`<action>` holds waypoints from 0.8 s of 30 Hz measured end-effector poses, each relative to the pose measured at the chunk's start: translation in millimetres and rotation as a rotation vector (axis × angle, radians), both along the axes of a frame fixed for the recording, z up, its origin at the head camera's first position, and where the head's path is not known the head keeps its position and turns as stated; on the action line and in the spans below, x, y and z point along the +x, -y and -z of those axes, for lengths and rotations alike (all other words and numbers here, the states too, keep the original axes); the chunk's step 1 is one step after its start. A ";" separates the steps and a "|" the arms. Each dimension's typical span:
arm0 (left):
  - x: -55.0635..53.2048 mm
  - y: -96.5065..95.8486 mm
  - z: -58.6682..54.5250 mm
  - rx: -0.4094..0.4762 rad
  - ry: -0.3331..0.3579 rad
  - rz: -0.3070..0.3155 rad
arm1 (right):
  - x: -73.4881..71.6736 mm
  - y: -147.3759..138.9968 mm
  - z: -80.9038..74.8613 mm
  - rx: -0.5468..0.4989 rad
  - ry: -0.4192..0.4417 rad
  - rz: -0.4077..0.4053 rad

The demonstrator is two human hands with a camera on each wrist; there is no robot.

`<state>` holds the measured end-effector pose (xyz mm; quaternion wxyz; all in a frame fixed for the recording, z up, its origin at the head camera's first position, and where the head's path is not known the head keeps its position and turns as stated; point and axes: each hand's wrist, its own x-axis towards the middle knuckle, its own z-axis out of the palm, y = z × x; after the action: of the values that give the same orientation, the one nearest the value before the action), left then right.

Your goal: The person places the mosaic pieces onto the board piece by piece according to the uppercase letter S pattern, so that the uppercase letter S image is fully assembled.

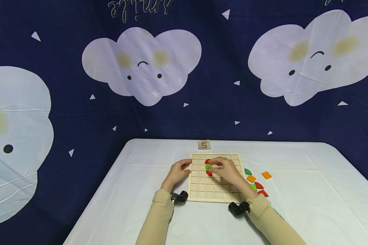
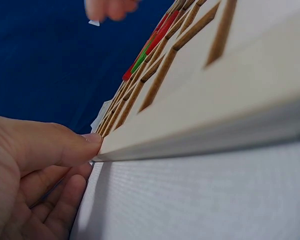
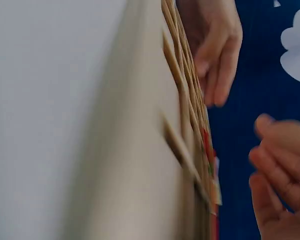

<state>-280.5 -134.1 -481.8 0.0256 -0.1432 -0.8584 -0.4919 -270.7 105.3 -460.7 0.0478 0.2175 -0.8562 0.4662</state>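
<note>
Left grip (image 1: 176, 173): fingers relaxed, thumb and fingertips against the left edge of the gridded wooden board (image 1: 199, 190); thumb tip seen touching the rim in the left wrist view. Not clenched.

Right grip (image 1: 227, 168): raised over the board, thumb and fingers spread with a gap between them; nothing held. Right wrist view shows the fingertips clear of the surface.

Board lies flat on the white-covered worktop (image 1: 110, 204), right of the left grip and under the right grip. Three pieces sit in one column of its grid, below and just left of the right grip: far red piece (image 1: 207, 161), green square (image 1: 208, 167), near red piece (image 1: 209, 173). Green lies between the two reds; the right fingers partly cover the group, so full outlines cannot be told.

Loose pieces, right of the right grip and off the board: dark green quarter-circle (image 1: 247, 172); near orange square (image 1: 251, 178); far orange square (image 1: 266, 175), farthest out to the right. Closer to the wearer than the right grip, beside the forearm: light green piece (image 1: 253, 187), partly hidden; two red quarter-circles (image 1: 259, 185), near each other.

Pattern card (image 1: 204, 145): beyond the right grip, slightly left, past the board's far edge; brownish figure, too small to read surely.
</note>
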 end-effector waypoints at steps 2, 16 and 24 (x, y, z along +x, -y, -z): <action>-0.2 0.3 0.4 0.002 -0.001 0.000 | -0.2 -5.1 -9.1 -0.043 0.021 -0.005; 0.8 0.2 -0.4 -0.014 0.003 -0.001 | 12.1 -97.5 -36.5 -0.039 0.053 0.127; 2.3 -0.4 -2.8 -0.008 0.024 -0.010 | 27.7 -146.2 -30.5 0.019 0.062 0.257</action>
<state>-278.2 -133.7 -479.1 0.0170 -0.1332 -0.8614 -0.4898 -243.0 251.6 -430.3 0.0789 0.0918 -0.8824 0.4547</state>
